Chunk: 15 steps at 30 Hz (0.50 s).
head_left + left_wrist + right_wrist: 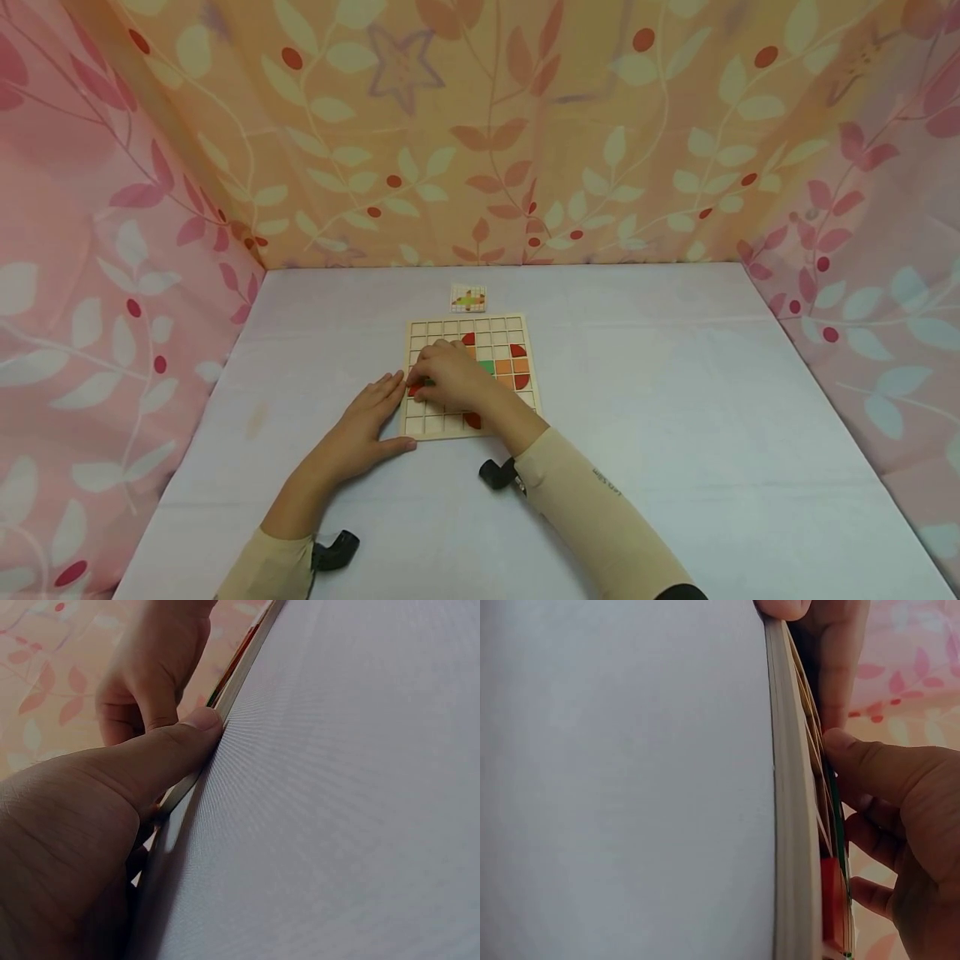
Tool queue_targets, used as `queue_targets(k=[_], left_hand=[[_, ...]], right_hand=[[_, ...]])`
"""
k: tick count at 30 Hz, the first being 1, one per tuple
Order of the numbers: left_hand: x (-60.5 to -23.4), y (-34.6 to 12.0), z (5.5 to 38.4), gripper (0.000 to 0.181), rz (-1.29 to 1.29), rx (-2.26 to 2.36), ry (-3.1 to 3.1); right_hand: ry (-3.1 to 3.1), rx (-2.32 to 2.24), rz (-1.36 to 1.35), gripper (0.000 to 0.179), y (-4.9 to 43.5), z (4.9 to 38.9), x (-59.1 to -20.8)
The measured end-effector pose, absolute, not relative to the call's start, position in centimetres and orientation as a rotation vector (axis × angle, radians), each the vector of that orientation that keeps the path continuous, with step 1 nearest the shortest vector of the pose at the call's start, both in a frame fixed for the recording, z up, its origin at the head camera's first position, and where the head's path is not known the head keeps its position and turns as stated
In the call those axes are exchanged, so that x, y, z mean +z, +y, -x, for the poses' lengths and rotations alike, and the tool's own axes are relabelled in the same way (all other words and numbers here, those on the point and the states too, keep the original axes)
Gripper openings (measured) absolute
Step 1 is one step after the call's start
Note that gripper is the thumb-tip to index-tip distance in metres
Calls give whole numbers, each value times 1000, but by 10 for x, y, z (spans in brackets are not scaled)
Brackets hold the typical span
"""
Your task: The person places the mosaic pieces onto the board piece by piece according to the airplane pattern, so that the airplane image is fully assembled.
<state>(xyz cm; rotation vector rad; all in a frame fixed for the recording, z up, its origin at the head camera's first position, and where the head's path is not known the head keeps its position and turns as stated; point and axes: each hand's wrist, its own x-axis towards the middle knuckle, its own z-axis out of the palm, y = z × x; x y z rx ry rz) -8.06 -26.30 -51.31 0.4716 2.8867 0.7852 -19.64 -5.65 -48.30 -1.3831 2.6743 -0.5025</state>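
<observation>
A square wooden grid board (pixel 435 427) lies on the table, partly covered by my right hand (pixel 456 377). That hand reaches over the board's left side, its thumb and forefinger pinching a red piece (pixel 413 389) at the left edge. My left hand (pixel 358 435) rests at the near left corner, fingers straight along the left edge; its thumb (pixel 180 742) touches the front edge. Red quarter-round pieces (pixel 522 382), orange squares (pixel 503 367) and a green piece (pixel 487 367) sit in the grid. More of the pattern is hidden under the right hand.
Just beyond the board lies a small pattern card (pixel 468 298) with a coloured design on a grid. White cloth (pixel 660 400) covers the table, and patterned curtains (pixel 495 150) hang behind and at both sides. Each wrist carries a black device (pixel 337 550).
</observation>
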Motion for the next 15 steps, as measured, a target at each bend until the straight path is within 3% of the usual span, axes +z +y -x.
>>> queue_targets(k=[15], left_hand=[[-512, -263, 80, 100, -470, 785, 2888]], right_hand=[[2650, -428, 1400, 24, -56, 198, -481]])
